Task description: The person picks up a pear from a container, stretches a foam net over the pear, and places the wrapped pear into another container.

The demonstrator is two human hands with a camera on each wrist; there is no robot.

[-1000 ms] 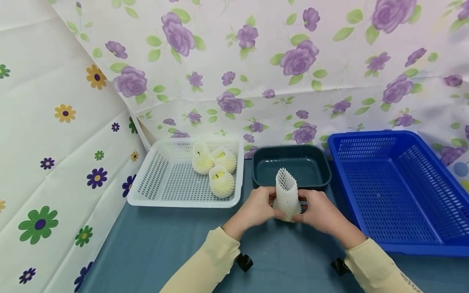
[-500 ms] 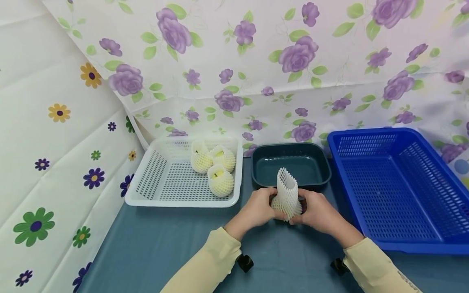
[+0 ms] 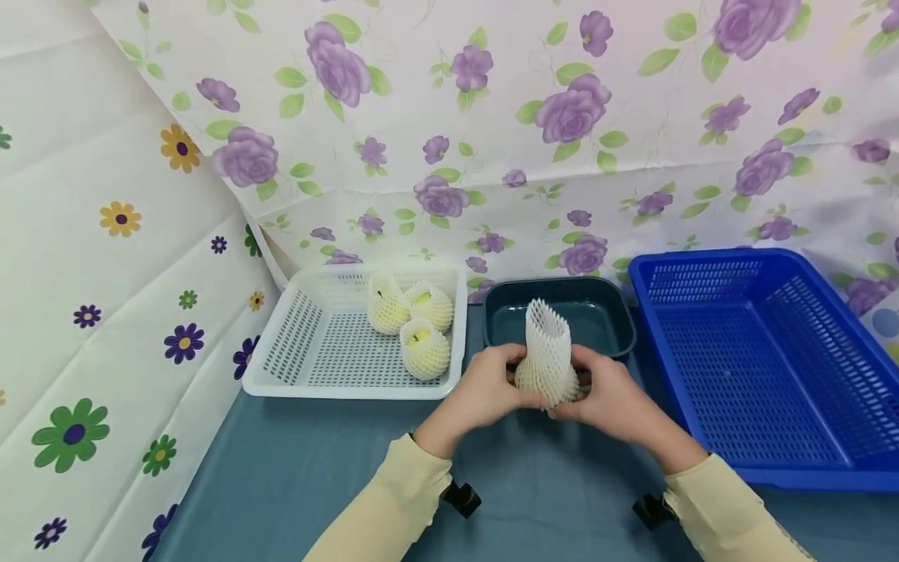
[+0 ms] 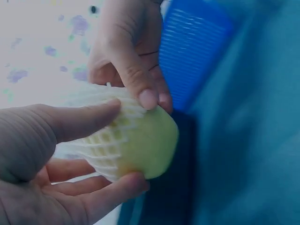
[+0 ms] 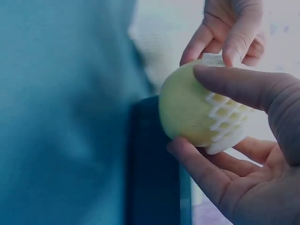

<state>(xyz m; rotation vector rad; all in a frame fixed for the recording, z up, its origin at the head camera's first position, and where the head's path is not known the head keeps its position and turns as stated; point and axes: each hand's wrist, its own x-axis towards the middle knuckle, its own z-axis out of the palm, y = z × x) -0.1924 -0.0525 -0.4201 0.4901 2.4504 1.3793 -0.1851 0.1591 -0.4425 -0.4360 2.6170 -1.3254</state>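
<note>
Both hands hold one round, pale yellow-green fruit [image 4: 158, 140] in a white foam net sleeve [image 3: 548, 343], in front of the dark green tray in the head view. From the left side my left hand [image 3: 488, 386] grips it, thumb on the net and fingers around the far side. My right hand [image 3: 611, 394] grips it from the right in the same way. The foam net stands up as a loose tube above the fruit. In the right wrist view, the fruit's bare end [image 5: 185, 110] shows smooth skin outside the net.
At the left stands a white basket [image 3: 281, 378] with 3 fruits [image 3: 424, 351] in foam nets. The dark green tray [image 3: 506, 293] is behind the hands, against the flowered backdrop. A large blue basket [image 3: 744, 375] stands at the right on the blue-green tablecloth [image 3: 337, 460].
Both hands have lifted slightly with the netted fruit. The net sleeve has shifted over the fruit, and its upper end now stands higher in the head view.
</note>
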